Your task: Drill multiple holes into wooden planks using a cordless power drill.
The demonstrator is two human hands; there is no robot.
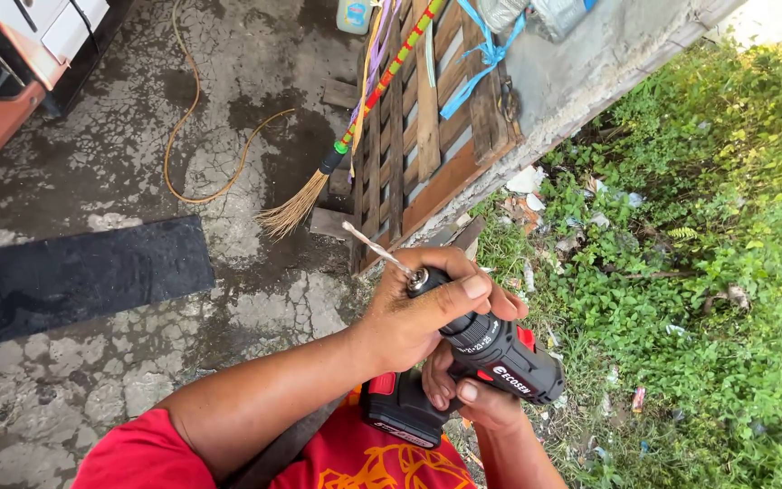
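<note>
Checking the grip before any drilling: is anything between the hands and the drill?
Nothing visible. The left hand wraps the chuck of the drill just behind the bit, and the right hand holds the handle directly. Both touch the tool bare.

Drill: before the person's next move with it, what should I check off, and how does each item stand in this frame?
1. Bit seated in the chuck: ok, it sticks straight out; tightness cannot tell.
2. Left hand grip around the chuck end: ok.
3. Right hand on the handle of the drill: ok; trigger finger cannot tell.
4. Battery attached at the handle base: ok.
5. Bit tip apart from the pallet and broom: ok, it points into open air.
6. Hose away from the hands: ok.
</note>
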